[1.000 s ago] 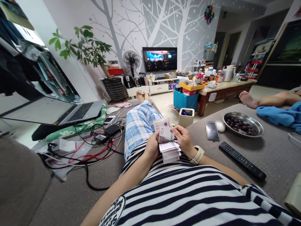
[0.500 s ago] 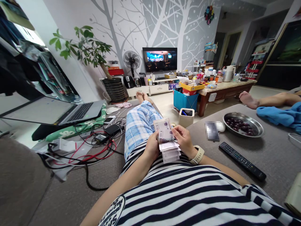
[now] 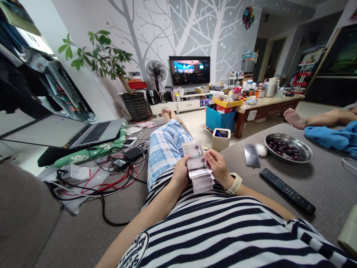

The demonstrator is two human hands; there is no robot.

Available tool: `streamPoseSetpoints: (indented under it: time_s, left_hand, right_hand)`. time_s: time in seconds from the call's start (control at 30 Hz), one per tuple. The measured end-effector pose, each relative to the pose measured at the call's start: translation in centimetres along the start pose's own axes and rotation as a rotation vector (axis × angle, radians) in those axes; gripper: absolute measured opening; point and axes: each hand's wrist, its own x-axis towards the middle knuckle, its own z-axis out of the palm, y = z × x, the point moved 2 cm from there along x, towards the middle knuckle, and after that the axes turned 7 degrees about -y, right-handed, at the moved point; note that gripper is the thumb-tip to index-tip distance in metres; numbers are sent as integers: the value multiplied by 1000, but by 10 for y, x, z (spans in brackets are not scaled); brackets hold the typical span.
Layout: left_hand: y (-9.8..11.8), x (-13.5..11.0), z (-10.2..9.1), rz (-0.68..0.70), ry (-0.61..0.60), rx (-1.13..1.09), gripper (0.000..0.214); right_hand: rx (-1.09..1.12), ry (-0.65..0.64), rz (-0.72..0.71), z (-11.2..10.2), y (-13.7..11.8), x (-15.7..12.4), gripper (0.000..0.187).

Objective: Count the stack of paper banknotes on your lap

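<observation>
Left of the remote (image 3: 287,190), the left hand (image 3: 180,174) and right hand (image 3: 219,166) pinched money (image 3: 196,162), seemingly flipping it, which likely needed gentleness next.

Two bare forearms (image 3: 158,204) converge over the torso (image 3: 217,230). The left hand (image 3: 180,172) curls, thumb on top; just beside it, the right hand (image 3: 219,166) pinches with thumb and forefinger. Bare feet (image 3: 169,114) lie together toward the far edge of the couch (image 3: 125,242).

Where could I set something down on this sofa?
Between the remote and metal bowl, or between the black cable and left forearm, bare fabric shows. Crowded: the cable tangle beside the laptop. Left hand and right hand hold banknotes.
</observation>
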Motion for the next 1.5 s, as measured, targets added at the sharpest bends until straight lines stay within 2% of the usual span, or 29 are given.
streamPoseSetpoints:
  time_s: [0.13,0.43,0.7,0.93,1.1,1.3,1.5]
  left_hand:
    - [-5,5,-4,-32,17,-16,19]
    - [-6,3,-7,6,-27,25,24]
    - [-7,2,-6,-27,-40,0,33]
    - [-8,4,-6,-26,-11,-27,28]
    - [-12,8,-7,-40,14,-79,20]
    - [-13,9,-7,-32,6,-111,20]
    - [-10,6,-6,10,-7,-70,15]
  right_hand:
    - [45,-31,25,1,5,1,52]
    - [-88,98,119,-5,20,5,46]
    - [-179,81,114,-6,24,4,41]
    - [-179,79,129,-8,28,4,35]
    - [-120,75,128,-5,25,3,29]
    - [-154,136,86,-6,19,0,27]
    - [-110,74,9,-4,9,-3,27]
